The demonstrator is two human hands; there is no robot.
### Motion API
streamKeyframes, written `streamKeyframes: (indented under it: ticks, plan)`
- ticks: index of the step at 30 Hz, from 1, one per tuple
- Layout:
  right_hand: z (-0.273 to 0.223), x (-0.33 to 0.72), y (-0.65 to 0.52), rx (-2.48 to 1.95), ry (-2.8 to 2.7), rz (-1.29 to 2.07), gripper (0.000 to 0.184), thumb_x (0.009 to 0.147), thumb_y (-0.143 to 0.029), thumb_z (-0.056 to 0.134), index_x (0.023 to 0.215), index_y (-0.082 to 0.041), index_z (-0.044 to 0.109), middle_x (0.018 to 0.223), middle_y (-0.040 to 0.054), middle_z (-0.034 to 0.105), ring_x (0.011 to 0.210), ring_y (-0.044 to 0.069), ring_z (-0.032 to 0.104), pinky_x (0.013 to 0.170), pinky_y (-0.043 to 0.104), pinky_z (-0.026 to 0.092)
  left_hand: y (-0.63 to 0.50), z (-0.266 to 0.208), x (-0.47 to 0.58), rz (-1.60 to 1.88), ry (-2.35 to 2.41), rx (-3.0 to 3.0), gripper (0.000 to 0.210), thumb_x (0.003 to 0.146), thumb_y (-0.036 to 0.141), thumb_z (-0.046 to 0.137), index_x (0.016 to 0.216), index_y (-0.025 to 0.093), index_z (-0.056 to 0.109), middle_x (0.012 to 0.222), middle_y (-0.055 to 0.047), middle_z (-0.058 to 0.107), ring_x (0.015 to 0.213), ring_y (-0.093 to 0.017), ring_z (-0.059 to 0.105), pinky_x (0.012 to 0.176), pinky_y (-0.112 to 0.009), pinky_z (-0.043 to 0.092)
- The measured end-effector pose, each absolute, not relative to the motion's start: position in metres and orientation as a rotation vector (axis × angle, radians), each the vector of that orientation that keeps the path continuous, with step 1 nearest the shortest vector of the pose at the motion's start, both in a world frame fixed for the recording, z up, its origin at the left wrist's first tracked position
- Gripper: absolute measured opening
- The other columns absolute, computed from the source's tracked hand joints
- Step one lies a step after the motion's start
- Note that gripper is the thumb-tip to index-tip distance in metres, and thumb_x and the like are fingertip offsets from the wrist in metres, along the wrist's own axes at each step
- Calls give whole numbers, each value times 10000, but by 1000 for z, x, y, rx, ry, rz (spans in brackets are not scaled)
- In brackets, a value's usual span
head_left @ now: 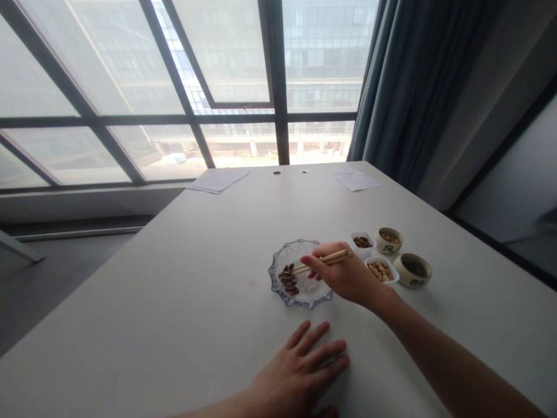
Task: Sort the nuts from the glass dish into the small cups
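My right hand (343,273) grips a pair of wooden chopsticks (322,261), whose tips reach down into a scalloped glass dish (300,299). A small pile of dark striped seeds (288,280) lies at the dish's left side, right at the chopstick tips. My left hand (300,371) rests flat on the white table (174,302) nearer to me, fingers spread, holding nothing.
To the right of the dish stand two small white square dishes, one with dark seeds (362,242) and one with peanuts (382,270), plus two round cream cups (389,240) (412,269). Papers (220,180) (359,180) lie at the far edge by the window.
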State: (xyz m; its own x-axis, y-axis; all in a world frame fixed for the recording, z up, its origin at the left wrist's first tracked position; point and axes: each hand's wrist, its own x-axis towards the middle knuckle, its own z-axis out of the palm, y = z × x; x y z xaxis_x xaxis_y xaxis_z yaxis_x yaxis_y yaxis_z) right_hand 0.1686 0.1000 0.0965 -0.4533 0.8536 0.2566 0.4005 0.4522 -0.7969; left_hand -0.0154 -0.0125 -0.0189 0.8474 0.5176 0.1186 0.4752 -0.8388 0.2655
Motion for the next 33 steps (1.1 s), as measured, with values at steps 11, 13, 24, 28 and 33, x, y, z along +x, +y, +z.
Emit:
streamKeyframes:
  ticks: [11, 13, 24, 28, 33]
  plan:
    - [136, 202, 98, -1225, -1790, 751, 437, 944, -566, 655, 759, -180, 746, 682, 66, 776, 656, 231, 780, 585, 271, 597, -13, -15, -15, 264, 770, 2778, 673, 986, 486, 639, 1580, 263, 416, 1609, -17, 447, 1543, -340, 295, 1287, -557, 214]
    - [149, 221, 99, -1325, -1679, 676, 436, 929, -585, 668, 813, -178, 773, 689, 80, 782, 652, 239, 787, 575, 279, 620, -13, -14, -15, 264, 771, 2781, 680, 980, 480, 649, 1580, 261, 417, 1602, -27, 458, 1543, -339, 296, 1287, -551, 217]
    - [158, 277, 119, -1554, -1481, 428, 360, 858, -529, 768, 749, -189, 720, 692, 94, 781, 585, 246, 776, 440, 260, 594, -11, -14, -15, 234, 761, 2803, 718, 940, 439, 700, 1575, 262, 416, 1607, -15, 449, 1540, -345, 300, 1283, -553, 233]
    - [160, 275, 118, -1548, -1489, 411, 371, 845, -543, 779, 734, -196, 709, 661, 81, 768, 567, 243, 767, 427, 263, 581, -11, -12, -15, 207, 757, 2775, 672, 984, 469, 640, 1580, 267, 405, 1626, -5, 419, 1550, -340, 276, 1288, -552, 215]
    - [165, 264, 110, -1486, -1512, 398, 368, 891, -535, 737, 764, -190, 730, 651, 69, 762, 573, 219, 764, 443, 238, 561, -12, -11, -15, 202, 760, 2721, 638, 1022, 499, 575, 1589, 271, 391, 1649, 14, 375, 1561, -340, 242, 1296, -562, 169]
